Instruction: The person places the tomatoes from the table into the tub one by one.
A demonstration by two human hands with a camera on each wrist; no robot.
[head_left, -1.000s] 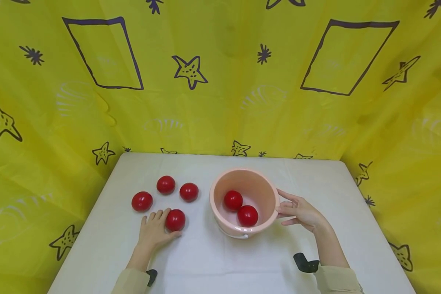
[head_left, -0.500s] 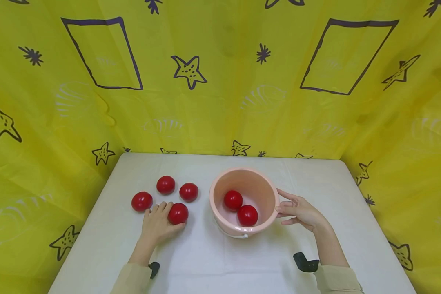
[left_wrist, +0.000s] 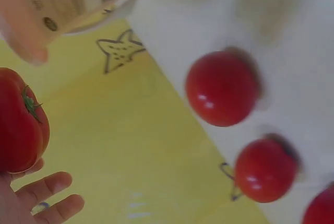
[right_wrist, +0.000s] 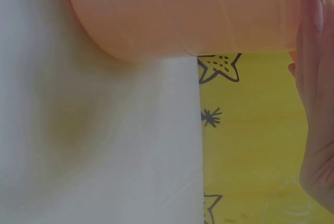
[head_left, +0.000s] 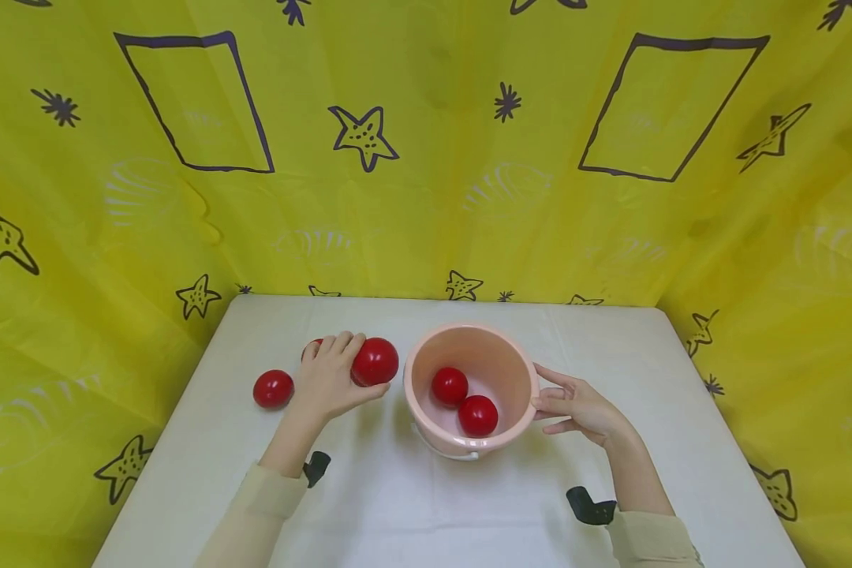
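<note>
My left hand (head_left: 330, 375) holds a red tomato (head_left: 375, 361) between thumb and fingers, just left of the pink bucket (head_left: 479, 347). A green stem shows on this held tomato (left_wrist: 21, 122) in the left wrist view. Two red tomatoes, one of them the nearer tomato (head_left: 478, 416), lie on the bucket's floor. My right hand (head_left: 582, 410) pinches the bucket's right rim, with some fingers spread outside. In the left wrist view, three tomatoes are on the table, including a whole tomato (left_wrist: 223, 88); the head view partly hides this group behind my left hand.
A white-covered table (head_left: 397, 505) carries everything. One tomato (head_left: 273, 389) lies left of my left forearm. The bucket's white handle (head_left: 454, 455) hangs down at the front. A yellow curtain (head_left: 426, 221) with star drawings encloses the table's back and sides.
My left hand has taken hold of the nearest tomato, lifted it and carried it forward and right toward the bucket. The right hand and the bucket have stayed in place.
</note>
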